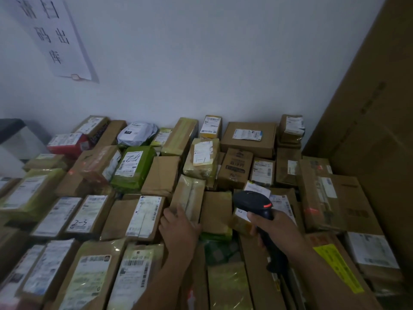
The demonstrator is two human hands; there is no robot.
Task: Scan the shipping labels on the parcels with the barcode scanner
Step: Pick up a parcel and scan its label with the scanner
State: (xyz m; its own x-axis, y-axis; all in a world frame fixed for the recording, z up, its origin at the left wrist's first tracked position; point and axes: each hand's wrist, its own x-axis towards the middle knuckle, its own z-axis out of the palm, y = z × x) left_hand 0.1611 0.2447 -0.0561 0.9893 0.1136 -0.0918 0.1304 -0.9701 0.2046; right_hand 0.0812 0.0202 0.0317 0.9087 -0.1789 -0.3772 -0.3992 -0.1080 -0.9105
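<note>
The right hand (271,229) held the black barcode scanner (250,201), its grip closed round the handle, with the scanner's head raised and pointing away over the pile. Just beyond the head lay a white shipping label (257,189) on a brown parcel. The left hand (178,227) lay on the near end of a long tape-wrapped parcel (190,195), fingers bent over its edge. The picture was dim and soft there, so I could not tell whether that grip truly clasped the parcel or only rested on it. A plain brown box (215,211) sat between the two hands, touching the tape-wrapped parcel. Parcels lay packed edge to edge back to the white wall, among them a green one (134,166) with a handwritten label. A paper sign (53,34) hung on the wall at upper left, and a tall cardboard sheet (368,130) stood at the right.
</note>
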